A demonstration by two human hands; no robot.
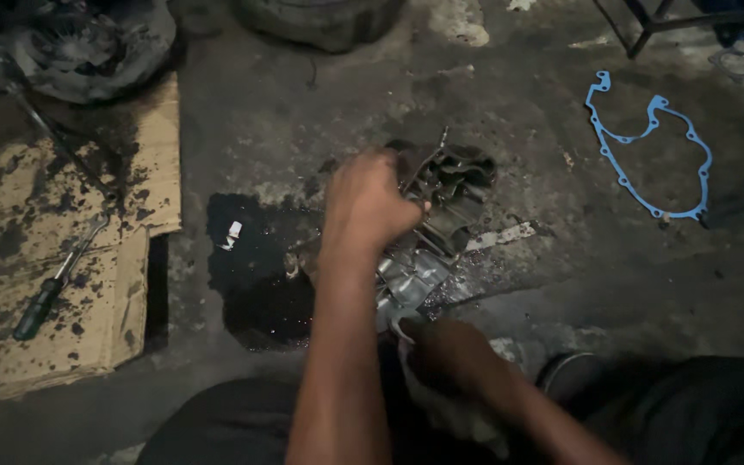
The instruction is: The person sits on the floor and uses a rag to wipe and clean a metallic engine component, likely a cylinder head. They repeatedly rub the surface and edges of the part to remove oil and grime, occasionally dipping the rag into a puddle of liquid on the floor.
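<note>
Engine casing (428,232) on dark concrete floor (544,103), beside oil puddle (251,275). Left hand (372,202) closed over upper edge, likely steadying. Right hand (449,353) pressing pale rag (441,405) at near end; fingers curled, exact grip hard to tell. Blue gasket (647,155) well apart at right, away from oil. Screwdriver (49,288) on stained cardboard (10,344).

Blue gasket (647,155) on floor, oil-stained cardboard (53,258), screwdriver (40,306), wrench (88,237), dark oil puddle (256,267)
</note>
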